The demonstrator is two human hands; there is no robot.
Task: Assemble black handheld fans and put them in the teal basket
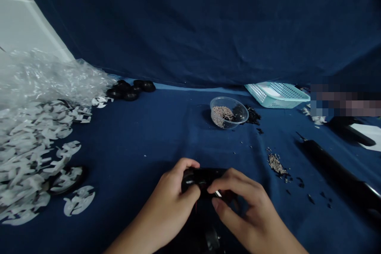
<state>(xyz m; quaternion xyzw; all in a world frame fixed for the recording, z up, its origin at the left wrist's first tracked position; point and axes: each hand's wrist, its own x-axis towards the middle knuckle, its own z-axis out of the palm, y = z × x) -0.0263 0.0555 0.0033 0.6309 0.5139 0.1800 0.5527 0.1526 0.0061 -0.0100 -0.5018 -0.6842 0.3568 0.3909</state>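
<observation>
My left hand [171, 202] is closed around a glossy black rounded part [208, 173], thumb on its near side and fingers over its far side. At the right of that part, my right hand [244, 198] has thumb and forefinger drawn together at a small white or shiny piece [218, 193]. Fingers partly cover this piece, so its kind cannot be made out. Below the hands lies a dark object with a shiny end [212, 240], mostly lost in shadow.
Left are many white plastic pieces [38, 154], clear plastic bags [53, 75] and black round parts [131, 89]. Ahead is a clear bowl [241, 122] holding small screws. Screws [276, 164], a black electric screwdriver [333, 166] and a turquoise basket [282, 104] lie right.
</observation>
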